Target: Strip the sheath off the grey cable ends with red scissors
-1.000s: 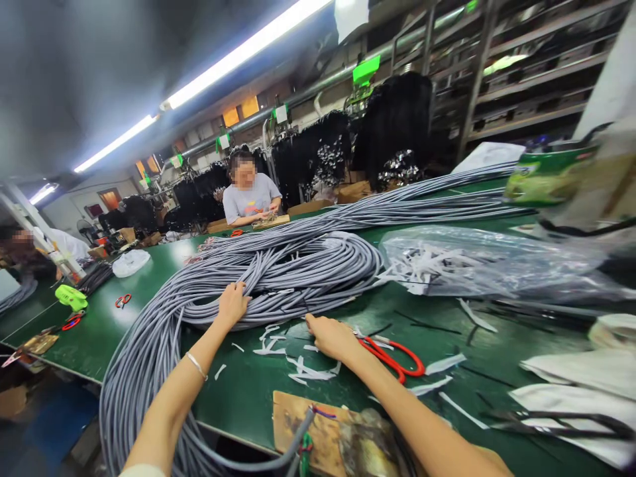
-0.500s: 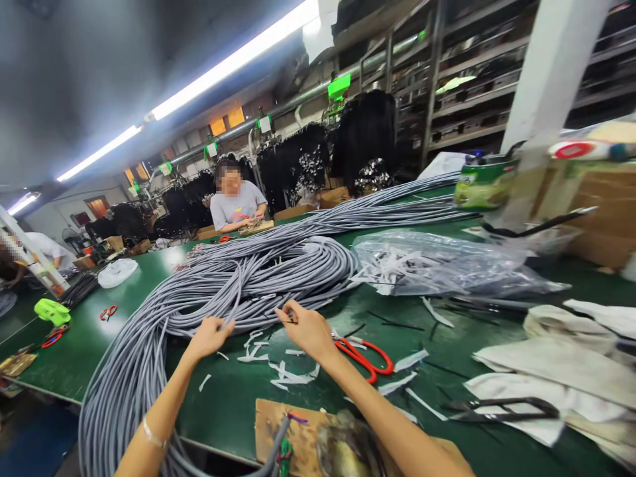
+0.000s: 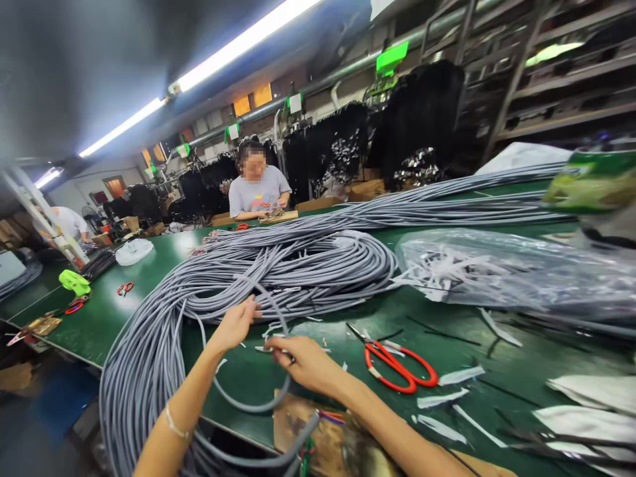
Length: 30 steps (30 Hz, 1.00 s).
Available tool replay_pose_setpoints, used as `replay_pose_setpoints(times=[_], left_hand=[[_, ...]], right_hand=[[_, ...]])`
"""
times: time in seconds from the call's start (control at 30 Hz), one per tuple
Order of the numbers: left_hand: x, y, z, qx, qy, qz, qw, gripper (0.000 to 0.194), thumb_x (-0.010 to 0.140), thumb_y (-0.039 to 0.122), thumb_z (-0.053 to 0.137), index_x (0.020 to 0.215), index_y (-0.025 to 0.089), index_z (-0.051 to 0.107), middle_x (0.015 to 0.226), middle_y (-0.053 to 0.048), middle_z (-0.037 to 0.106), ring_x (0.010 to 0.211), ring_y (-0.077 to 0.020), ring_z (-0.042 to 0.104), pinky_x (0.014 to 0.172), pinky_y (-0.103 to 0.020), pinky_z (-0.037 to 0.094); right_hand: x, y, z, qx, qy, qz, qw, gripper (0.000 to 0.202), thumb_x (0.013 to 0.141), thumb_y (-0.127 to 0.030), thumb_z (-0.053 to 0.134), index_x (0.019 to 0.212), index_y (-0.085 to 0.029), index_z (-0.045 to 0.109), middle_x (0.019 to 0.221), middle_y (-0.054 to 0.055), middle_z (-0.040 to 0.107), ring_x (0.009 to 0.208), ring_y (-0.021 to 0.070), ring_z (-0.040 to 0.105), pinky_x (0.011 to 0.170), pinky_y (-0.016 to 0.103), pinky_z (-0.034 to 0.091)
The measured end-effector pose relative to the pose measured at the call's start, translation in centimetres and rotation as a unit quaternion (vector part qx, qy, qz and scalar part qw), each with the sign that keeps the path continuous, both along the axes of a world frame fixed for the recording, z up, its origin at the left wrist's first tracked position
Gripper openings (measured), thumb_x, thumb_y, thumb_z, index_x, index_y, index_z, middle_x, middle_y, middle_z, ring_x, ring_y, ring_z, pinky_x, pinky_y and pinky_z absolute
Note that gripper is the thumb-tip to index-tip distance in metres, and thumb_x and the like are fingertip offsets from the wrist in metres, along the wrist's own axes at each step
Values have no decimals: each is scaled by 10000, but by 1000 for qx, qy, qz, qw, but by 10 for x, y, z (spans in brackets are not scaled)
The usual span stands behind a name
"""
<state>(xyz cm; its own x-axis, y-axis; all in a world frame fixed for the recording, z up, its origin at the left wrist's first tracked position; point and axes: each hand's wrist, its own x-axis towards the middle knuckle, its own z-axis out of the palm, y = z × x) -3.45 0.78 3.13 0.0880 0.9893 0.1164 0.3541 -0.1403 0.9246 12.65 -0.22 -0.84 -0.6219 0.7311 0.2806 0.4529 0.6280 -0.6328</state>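
Observation:
A large coil of grey cables (image 3: 318, 271) lies across the green table. Over its near edge is my left hand (image 3: 238, 324), fingers loosely bent and apart, with no held thing visible. My right hand (image 3: 305, 363) is closed at a single grey cable (image 3: 251, 407) that loops up from the coil and passes behind the fingers. Something small and dark shows at those fingertips, too blurred to name. Red-handled scissors (image 3: 397, 368) lie to the right of this hand. Below it, a cable end with coloured wires (image 3: 332, 416) rests over a brown board (image 3: 288, 424).
White paper strips (image 3: 442, 427) are scattered on the green table (image 3: 163, 255). A clear plastic bag (image 3: 497, 271) of white strips lies at right, near white cloths (image 3: 581, 424) and black snips (image 3: 561, 440). Across the table sits a co-worker (image 3: 261, 189), hands at a small board.
A single cable now stands up in a loop at my right hand. Both hands have shifted a little, and my left fingers have opened. The view has turned left.

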Motion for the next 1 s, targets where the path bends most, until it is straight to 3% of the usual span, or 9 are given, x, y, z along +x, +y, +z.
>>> replay_pose_setpoints(times=[0.1,0.2,0.27,0.33,0.43,0.53,0.73,0.87,1.0], left_hand=[[43,24,-4,30,-57,42,997,535,932,424,189,1301,104,405,960,-121,633,627,-119,603,565,-227,465],[69,25,-5,103,-44,88,990,508,931,386,229,1317,101,397,782,-78,651,495,-117,558,488,-226,440],[69,19,-4,156,47,94,982,458,918,354,292,1255,118,495,808,-89,679,641,-167,618,615,-268,482],[59,14,-4,177,136,83,971,444,919,327,272,1151,133,597,938,-113,690,858,-215,631,781,-313,469],[44,14,-4,153,209,22,966,473,923,319,243,1001,168,684,973,-93,698,939,-233,623,830,-328,454],[42,15,-6,143,235,-38,961,444,923,331,269,987,197,688,893,-63,716,868,-213,643,790,-302,470],[58,9,-15,232,238,-103,938,389,918,290,309,1198,168,549,1010,-110,671,836,-205,624,755,-322,478],[64,4,-20,317,171,-67,930,315,884,217,398,1089,106,610,794,-101,655,674,-168,582,636,-272,485],[68,-1,-21,335,146,-12,931,249,853,152,454,989,119,660,687,-55,611,581,-127,541,568,-224,458]], right_hand=[[-2,-13,-2,16,-44,52,998,253,712,-111,472,773,-220,692,610,2,657,582,144,588,537,212,343],[0,-12,-1,23,-38,45,998,176,743,-176,512,660,-197,666,526,-13,603,501,117,533,490,201,314],[7,-3,2,32,-16,-4,999,221,774,-225,504,592,-174,620,509,-8,571,485,110,497,478,203,309],[17,9,7,46,43,-103,993,279,793,-309,498,566,-166,573,492,-3,532,475,111,463,469,212,310],[33,21,14,38,178,-221,958,287,742,-437,542,734,-155,595,478,-26,499,412,99,394,423,216,304],[40,23,19,-20,255,-209,944,414,721,-460,542,973,-135,584,550,-18,575,348,82,346,358,215,281],[42,15,26,-8,291,-230,929,281,768,-403,481,689,-169,615,573,31,631,481,137,568,459,221,429],[48,16,30,-9,342,-246,907,267,760,-411,496,685,-174,593,551,27,628,481,143,586,452,215,449],[50,15,31,-38,354,-221,908,268,707,-425,577,724,-163,627,600,36,645,450,129,561,401,209,424]])
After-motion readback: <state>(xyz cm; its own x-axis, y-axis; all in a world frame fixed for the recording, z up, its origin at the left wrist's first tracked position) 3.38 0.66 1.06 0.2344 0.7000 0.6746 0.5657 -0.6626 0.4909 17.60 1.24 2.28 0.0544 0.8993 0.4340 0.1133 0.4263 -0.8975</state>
